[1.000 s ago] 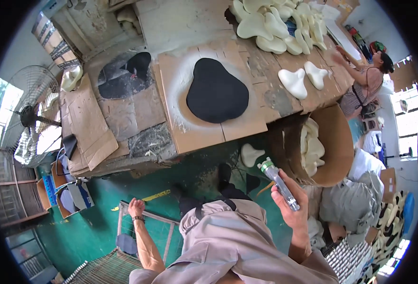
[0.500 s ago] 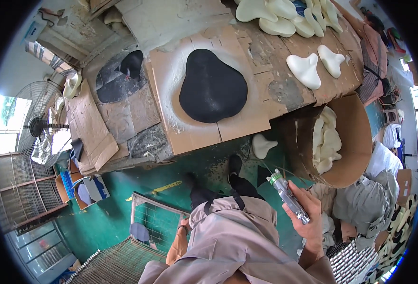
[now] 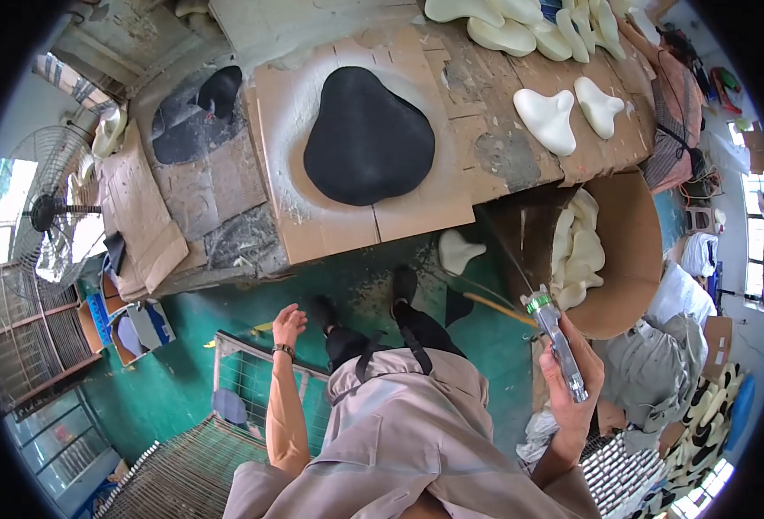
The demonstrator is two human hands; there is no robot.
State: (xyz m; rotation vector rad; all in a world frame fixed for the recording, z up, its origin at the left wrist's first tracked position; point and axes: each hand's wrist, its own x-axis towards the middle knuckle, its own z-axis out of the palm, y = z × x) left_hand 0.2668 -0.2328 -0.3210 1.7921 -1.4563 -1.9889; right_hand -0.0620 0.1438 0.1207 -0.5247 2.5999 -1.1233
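My right hand (image 3: 572, 385) is wrapped around a metal spray gun (image 3: 558, 343), fingers closed on its grip, green-ringed nozzle end pointing up toward the bench. It sits low at my right side, well apart from the bench top. My left hand (image 3: 288, 326) hangs loose at my left side over the green floor (image 3: 183, 381), fingers relaxed and holding nothing; there's a dark band on the wrist.

Ahead on the bench: a black saddle-shaped piece (image 3: 366, 136) lying flat on a cardboard sheet (image 3: 417, 212), with a pale overspray halo around it. Right of it, two cream saddle-shaped pieces (image 3: 548, 118) side by side on the bench surface, more stacked at the far edge.

Below the bench edge on my right, a round brown cardboard drum (image 3: 633, 259) holds several cream pieces — one more cream piece (image 3: 460, 251) lies on the floor just beside it. A wire rack (image 3: 252, 381) is near my left hand, a standing fan (image 3: 49, 212) far left
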